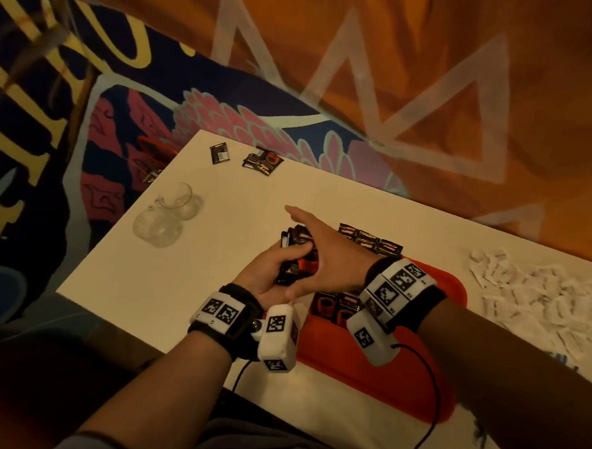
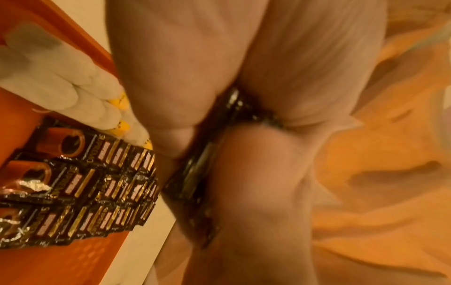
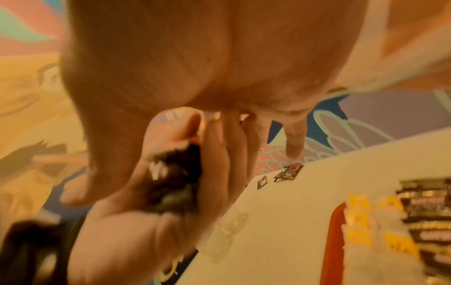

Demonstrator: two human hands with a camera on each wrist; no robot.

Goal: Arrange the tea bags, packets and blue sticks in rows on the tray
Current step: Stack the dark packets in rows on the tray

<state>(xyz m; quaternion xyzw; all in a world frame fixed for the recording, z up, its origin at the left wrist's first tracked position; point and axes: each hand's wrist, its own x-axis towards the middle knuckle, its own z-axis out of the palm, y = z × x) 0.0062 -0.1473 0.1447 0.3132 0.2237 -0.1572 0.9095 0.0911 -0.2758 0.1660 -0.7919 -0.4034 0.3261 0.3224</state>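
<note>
My left hand grips a stack of dark packets above the table, left of the red tray; the left wrist view shows its fingers curled round that stack. My right hand reaches across it with straight fingers, its palm over the stack, holding nothing that shows. Rows of dark packets lie on the tray's far part, more nearer me. White tea bags with yellow tags lie in a row beside them. No blue sticks can be made out.
A pile of white tea bags lies on the white table right of the tray. Loose dark packets and one more sit at the far corner. Two glass cups stand at the left. Patterned floor beyond.
</note>
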